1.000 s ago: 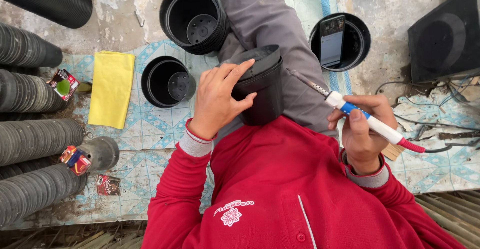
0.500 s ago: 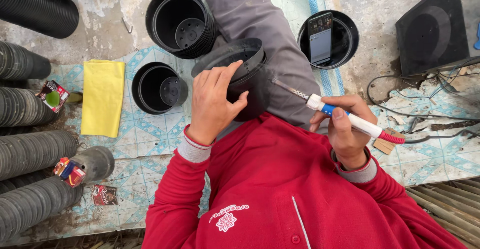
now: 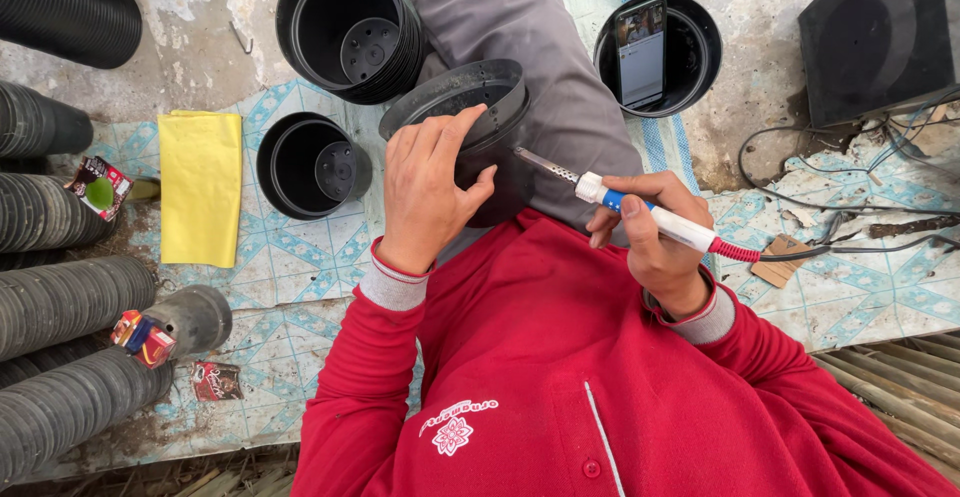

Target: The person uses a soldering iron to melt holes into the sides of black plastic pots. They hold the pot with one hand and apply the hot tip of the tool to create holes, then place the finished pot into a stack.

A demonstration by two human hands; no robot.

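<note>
My left hand (image 3: 425, 182) is wrapped over the side of one black plastic pot (image 3: 470, 122), fingers curled over its rim and thumb pressed on the wall, so the pot is held firmly, tipped on its side against my lap. My right hand (image 3: 645, 232) is closed around one soldering iron (image 3: 640, 212), gripped by its white and blue handle like a pen; its metal tip points at the pot's wall just beside my left thumb, though I cannot tell whether it touches. One red and black cord (image 3: 800, 252) runs from the handle off to the right.

Around that I count three more pots standing open on the floor: a nested stack (image 3: 345, 27) above my left hand, a smaller stack (image 3: 310, 162) to its left, and one pot (image 3: 690, 52) to the upper right with a single phone (image 3: 640, 47) leaning inside it. My grey trouser leg (image 3: 520, 27) lies between the stack and the phone's pot.

One yellow cloth (image 3: 200, 187) lies flat on the tiled mat (image 3: 300, 257). Along the left edge I see six long rolls of stacked pots (image 3: 60, 307) lying on their sides, with three small snack wrappers (image 3: 100, 187) among them. One black speaker box (image 3: 880, 32) sits at the upper right, loose wires (image 3: 800, 162) below it.
</note>
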